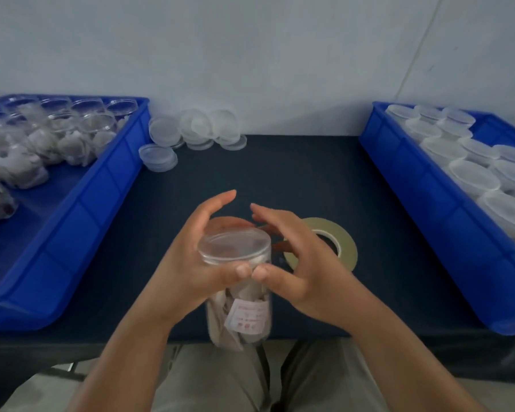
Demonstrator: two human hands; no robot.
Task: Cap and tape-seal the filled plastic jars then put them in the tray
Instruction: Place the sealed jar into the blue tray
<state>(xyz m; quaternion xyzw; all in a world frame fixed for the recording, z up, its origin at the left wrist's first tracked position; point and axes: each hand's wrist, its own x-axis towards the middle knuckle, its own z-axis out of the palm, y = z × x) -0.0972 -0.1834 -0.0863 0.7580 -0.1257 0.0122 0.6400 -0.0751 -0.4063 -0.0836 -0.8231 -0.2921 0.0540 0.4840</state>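
I hold a clear plastic jar (pixel 244 319) upright over the table's near edge, above my lap. It is filled with pale packets and bears a clear cap (pixel 234 242). My left hand (pixel 188 263) grips the jar's top, with the fingers curved round the far side and the thumb on the near rim. My right hand (pixel 304 269) is at the jar's right. Its thumb tip touches the rim beside my left thumb and its fingers are stretched out past the cap. A roll of pale tape (pixel 344 242) lies flat on the dark table behind my right hand.
A blue tray (pixel 101 203) on the left holds several uncapped filled jars (pixel 72 129). A blue tray (pixel 422 203) on the right holds several capped jars (pixel 473 173). Loose clear caps (pixel 194 129) are piled at the back by the wall.
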